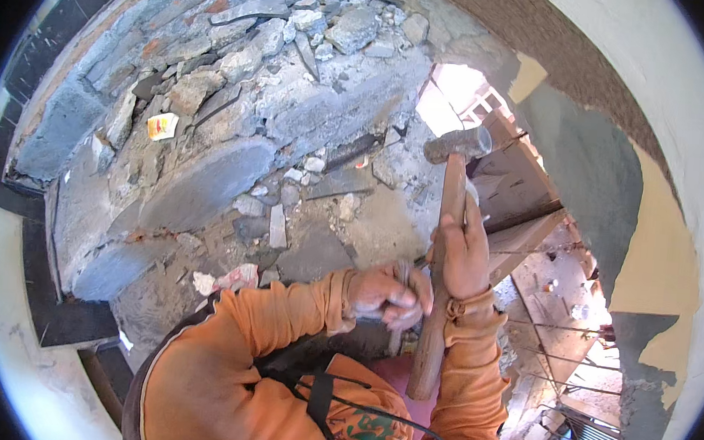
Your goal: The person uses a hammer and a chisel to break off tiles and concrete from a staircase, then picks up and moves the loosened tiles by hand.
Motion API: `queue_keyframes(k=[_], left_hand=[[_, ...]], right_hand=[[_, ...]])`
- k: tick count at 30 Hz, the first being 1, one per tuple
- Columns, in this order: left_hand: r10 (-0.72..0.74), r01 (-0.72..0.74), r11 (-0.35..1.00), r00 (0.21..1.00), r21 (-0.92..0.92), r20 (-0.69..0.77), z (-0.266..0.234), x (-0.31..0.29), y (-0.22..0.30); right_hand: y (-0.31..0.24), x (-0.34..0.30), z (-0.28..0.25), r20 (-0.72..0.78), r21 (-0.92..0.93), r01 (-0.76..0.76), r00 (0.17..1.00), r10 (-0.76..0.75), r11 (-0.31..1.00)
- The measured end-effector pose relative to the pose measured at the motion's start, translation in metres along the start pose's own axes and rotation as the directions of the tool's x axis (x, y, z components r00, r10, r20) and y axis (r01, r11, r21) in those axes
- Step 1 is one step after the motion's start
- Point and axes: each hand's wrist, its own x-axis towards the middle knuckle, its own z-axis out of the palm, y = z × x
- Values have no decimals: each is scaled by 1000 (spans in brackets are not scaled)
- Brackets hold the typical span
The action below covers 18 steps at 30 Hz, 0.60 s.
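My right hand [465, 258] is wrapped round the wooden handle of a hammer [432, 342]. The grey, blocky head is up, just above that hand, and the handle's butt hangs down beside my right forearm. Close to its left, my left hand [387, 296] is closed and somewhat smeared. A thin grey metal rod [395, 341] shows above and below the left fingers, which grip it; its ends are hard to make out. Orange sleeves cover both my arms.
Broken concrete chunks [354, 30] and dust cover the steps at the upper left. A small white-and-yellow packet [162, 126] lies among them. On the right, a jagged opening shows wooden boards [524, 184], exposed thin bars [565, 353] and a lower level. A partly plastered wall [587, 172] curves beyond.
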Motion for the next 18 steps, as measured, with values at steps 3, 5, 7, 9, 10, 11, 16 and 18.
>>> queue_keyframes(k=[3, 5, 7, 9, 10, 11, 16, 18], left_hand=[[-381, 381, 924, 924, -34, -19, -27, -30, -8], [-521, 523, 849, 852, -70, 42, -40, -34, -9], [-537, 559, 823, 823, -98, 185, -47, -28, -9], [-569, 597, 799, 791, -75, 226, -45, -30, -10], [-583, 609, 791, 776, -49, 242, -46, -29, -5], [-608, 615, 785, 747, 67, 269, -43, -30, -8], [-738, 639, 673, 613, 371, 282, -24, -21, -19], [-761, 689, 647, 561, 325, 325, -27, -21, -33]], right_hand=[[-24, 38, 19, 5, 168, -106, 994, 106, 980], [-28, 54, 29, 34, 211, -112, 994, 107, 971], [-35, 68, 34, 121, 274, -187, 980, 159, 944], [-6, 87, 53, 307, 109, -306, 915, 261, 946], [-1, 99, 65, 393, 21, -338, 868, 303, 941], [1, 105, 67, 427, 78, -410, 837, 342, 909], [-6, 93, 32, 361, 190, -491, 840, 405, 850], [20, 100, 47, 310, 17, -515, 818, 485, 857]])
